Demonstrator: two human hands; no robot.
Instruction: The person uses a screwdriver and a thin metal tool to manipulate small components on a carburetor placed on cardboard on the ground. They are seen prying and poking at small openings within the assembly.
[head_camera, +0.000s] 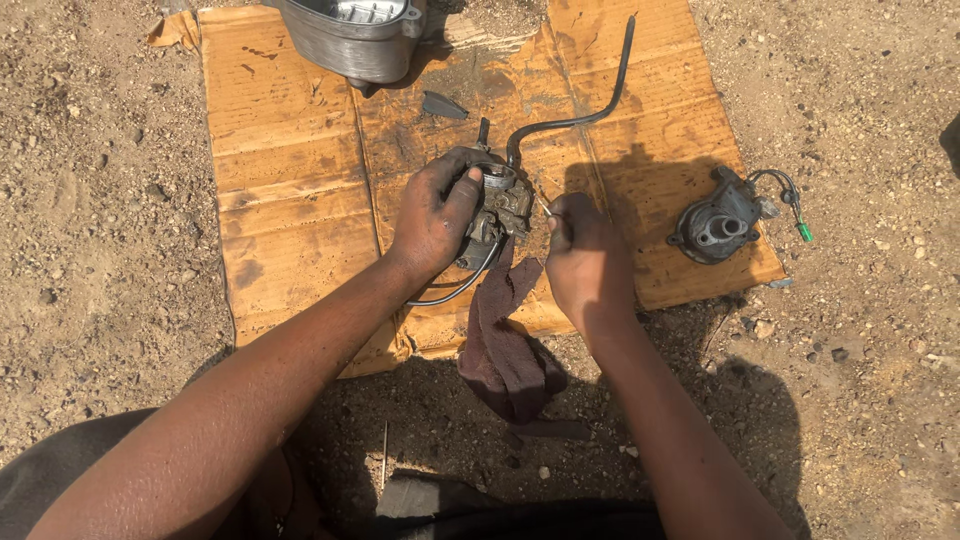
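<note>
My left hand (433, 212) grips a dirty metal carburettor (503, 205) above a sheet of stained cardboard (290, 200). A black hose (590, 100) rises from the carburettor and curves away to the upper right; a thinner hose (455, 290) loops out below it. My right hand (583, 258) is closed around a thin metal tool (543, 205) whose tip touches the carburettor's right side. A dark reddish rag (505, 350) hangs down from beneath the carburettor between my two hands.
A grey metal engine cover (355, 38) sits at the cardboard's top edge, with a small dark shard (443, 105) below it. A round dark part with a wire and green connector (725, 218) lies at the right. Sandy, stony ground (850, 330) surrounds the cardboard.
</note>
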